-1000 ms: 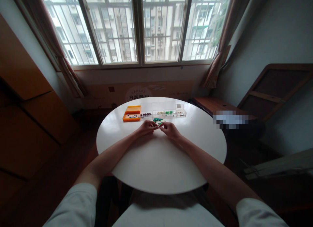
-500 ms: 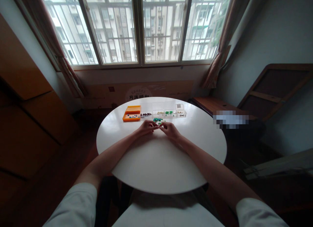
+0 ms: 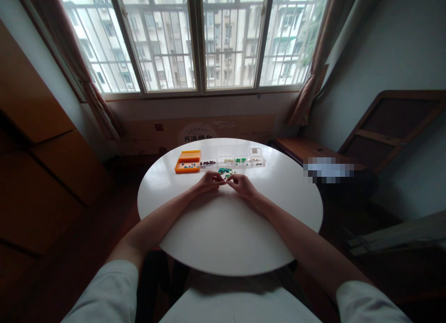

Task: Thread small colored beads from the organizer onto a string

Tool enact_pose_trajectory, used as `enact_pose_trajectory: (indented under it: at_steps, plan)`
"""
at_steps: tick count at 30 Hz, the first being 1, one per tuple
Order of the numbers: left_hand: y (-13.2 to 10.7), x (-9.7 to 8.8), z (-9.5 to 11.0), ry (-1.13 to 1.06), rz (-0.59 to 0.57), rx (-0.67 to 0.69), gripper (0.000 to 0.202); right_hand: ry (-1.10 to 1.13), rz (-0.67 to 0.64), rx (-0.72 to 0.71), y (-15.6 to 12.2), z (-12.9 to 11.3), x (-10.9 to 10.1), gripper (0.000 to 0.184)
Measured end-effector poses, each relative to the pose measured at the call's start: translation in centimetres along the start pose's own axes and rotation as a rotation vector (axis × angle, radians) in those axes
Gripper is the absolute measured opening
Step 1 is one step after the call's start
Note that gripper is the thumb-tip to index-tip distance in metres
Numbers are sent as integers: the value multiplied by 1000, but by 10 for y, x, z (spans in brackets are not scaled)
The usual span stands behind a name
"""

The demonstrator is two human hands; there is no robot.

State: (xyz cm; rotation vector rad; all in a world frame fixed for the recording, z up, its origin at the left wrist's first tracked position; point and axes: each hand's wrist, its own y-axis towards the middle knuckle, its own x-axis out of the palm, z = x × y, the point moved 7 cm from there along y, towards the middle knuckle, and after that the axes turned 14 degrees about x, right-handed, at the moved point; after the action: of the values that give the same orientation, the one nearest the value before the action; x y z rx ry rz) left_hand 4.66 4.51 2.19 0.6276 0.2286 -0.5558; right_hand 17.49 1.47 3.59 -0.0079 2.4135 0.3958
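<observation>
My left hand (image 3: pixel 211 180) and my right hand (image 3: pixel 241 184) meet fingertip to fingertip over the white round table (image 3: pixel 226 239). Both are closed in a pinch; whatever sits between the fingertips is too small to make out. Just beyond them lies a loose pile of small green and dark pieces (image 3: pixel 226 171), partly covered by my fingers. Behind the pile stand an open orange box (image 3: pixel 187 170) with small blue pieces and several open clear boxes. One clear box (image 3: pixel 208 163) has dark pieces, another has green pieces (image 3: pixel 241 161).
Past the table is a window (image 3: pixel 200 40) with bars, framed by curtains (image 3: pixel 101 105). A flat printed carton (image 3: pixel 139 132) leans below it. On the right stands a low brown wooden bench (image 3: pixel 313 151); orange-brown cabinets (image 3: pixel 52 160) are on the left.
Both hands stay in nearly the same place, with only a slight shift of the fingers. The boxes and the pile look unchanged.
</observation>
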Motion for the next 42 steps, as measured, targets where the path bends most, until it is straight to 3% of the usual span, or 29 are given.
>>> enact_pose_trajectory:
  at_steps: [22,42]
  plan:
    - [2,0,8,33,-8,102,32,-4,-1,-11,0,0,1,18]
    - [3,-1,5,128,-28,81,33,-19,-4,1,0,0,-1,19]
